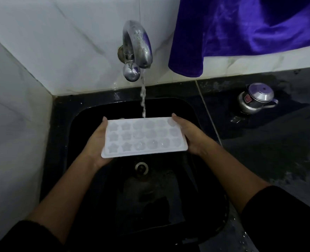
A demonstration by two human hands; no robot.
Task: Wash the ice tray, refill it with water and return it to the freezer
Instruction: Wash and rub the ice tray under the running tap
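Hands holding a white plastic ice tray [144,137] level over a black sink [190,108], under a running curved chrome tap [137,44].

Your left hand [96,142] grips the ice tray's left short end and your right hand [189,135] grips the right one. Each thumb lies on top at the far corner, and the fingers are tucked underneath, out of sight. Three rows of moulds face up, stars on the left and rounder shapes on the right. A thin stream of water [143,95] from the tap meets the tray's far long edge. Below the tray the sink's round drain [141,168] shows. A purple velvety cloth [241,30] hangs against the tiled wall. A small lidded metal pot [256,100] stands on the dark counter [278,151] to your right.
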